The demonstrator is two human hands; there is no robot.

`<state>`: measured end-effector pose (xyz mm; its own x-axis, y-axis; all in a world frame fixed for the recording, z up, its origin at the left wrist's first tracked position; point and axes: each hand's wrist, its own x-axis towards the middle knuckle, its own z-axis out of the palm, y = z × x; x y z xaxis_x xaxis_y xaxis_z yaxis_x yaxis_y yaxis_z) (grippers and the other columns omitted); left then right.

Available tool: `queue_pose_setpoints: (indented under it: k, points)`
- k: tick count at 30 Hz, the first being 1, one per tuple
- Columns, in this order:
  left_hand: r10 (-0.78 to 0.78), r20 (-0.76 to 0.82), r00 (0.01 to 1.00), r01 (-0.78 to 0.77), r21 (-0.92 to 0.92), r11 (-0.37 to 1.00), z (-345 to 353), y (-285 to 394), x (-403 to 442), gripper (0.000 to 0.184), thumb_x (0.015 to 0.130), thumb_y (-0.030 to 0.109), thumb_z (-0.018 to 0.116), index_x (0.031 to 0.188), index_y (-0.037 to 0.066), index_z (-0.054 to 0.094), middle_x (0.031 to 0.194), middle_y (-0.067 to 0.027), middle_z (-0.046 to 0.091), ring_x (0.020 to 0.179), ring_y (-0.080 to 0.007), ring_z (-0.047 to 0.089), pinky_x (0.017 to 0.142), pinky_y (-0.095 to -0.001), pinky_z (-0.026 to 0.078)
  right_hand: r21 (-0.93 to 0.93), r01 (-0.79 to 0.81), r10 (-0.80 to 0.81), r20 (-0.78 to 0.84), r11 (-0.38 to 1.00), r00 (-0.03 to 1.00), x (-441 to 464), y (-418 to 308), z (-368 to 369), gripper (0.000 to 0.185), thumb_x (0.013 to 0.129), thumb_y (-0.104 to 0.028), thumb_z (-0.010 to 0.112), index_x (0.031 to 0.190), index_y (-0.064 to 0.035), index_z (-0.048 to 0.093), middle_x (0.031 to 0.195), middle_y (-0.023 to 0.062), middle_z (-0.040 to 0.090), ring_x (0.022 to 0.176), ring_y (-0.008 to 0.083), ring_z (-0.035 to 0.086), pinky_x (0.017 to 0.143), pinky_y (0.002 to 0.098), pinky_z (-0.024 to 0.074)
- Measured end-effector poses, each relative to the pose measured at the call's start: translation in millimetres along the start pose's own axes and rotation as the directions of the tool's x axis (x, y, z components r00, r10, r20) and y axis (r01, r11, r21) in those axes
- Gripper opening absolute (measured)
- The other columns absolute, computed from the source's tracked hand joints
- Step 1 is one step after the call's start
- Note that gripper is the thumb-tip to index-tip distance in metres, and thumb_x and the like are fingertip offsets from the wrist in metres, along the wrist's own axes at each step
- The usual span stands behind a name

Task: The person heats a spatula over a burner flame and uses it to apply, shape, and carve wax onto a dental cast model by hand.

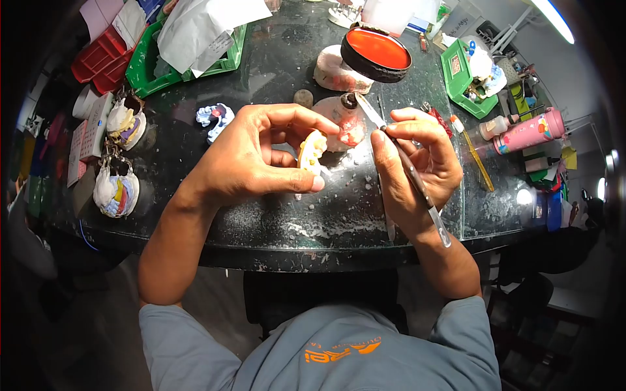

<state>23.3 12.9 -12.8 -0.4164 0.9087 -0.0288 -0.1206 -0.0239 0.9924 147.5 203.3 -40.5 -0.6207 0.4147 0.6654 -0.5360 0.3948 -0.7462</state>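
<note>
Between the thumb and fingers of my left hand (244,156) is a yellowish dental model (313,154) with a row of teeth. My right hand (417,159) grips a wax knife (417,186) like a pen, its pale metal blade pointing up and left. Just beyond the blade stands a burner (349,103) with a dark neck, set in a whitish lump stained red. Behind it, a round dark tin of red wax (378,51) rests tilted on a plaster block (336,70). A blue-grey dental piece (215,120) lies left of my left hand.
Plaster models on articulators (116,189) stand at the left. Green trays (150,78) hold papers at the back left, and another green box (460,75) holds models at the right. A pink bottle (531,132) lies right. White debris dusts the dark tabletop (313,228).
</note>
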Motion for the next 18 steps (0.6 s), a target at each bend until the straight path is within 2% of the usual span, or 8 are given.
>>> queue_pose_setpoints:
  k: [14, 18]
  points:
    - [0.040, 0.000, 0.999, -0.040, -0.005, 0.999, 2.4, -0.6, 0.8, 0.059, 0.070, -0.003, 0.083, 0.125, -0.005, 0.059, 0.116, -0.0066, 0.061, 0.106, -0.0109, 0.058, 0.084, -0.0274, 0.059, 0.015, 0.007, -0.007, 0.036, 1.000, 0.999, -0.1, 0.3, -0.4, 0.022, 0.079, 0.007, 0.075, 0.098, 0.0040, 0.065, 0.109, 0.0171, 0.058, 0.104, 0.0193, 0.064, 0.086, 0.0322, 0.0598]
    - [0.036, 0.007, 0.999, -0.036, -0.007, 0.999, 2.0, -1.3, 0.7, 0.060, 0.070, -0.003, 0.083, 0.125, -0.005, 0.059, 0.117, -0.0071, 0.061, 0.107, -0.0114, 0.058, 0.084, -0.0274, 0.059, 0.006, 0.017, -0.017, 0.057, 1.000, 0.998, -1.0, 0.6, -1.4, 0.022, 0.079, 0.007, 0.075, 0.099, 0.0027, 0.066, 0.110, 0.0176, 0.058, 0.107, 0.0221, 0.063, 0.089, 0.0327, 0.0579]
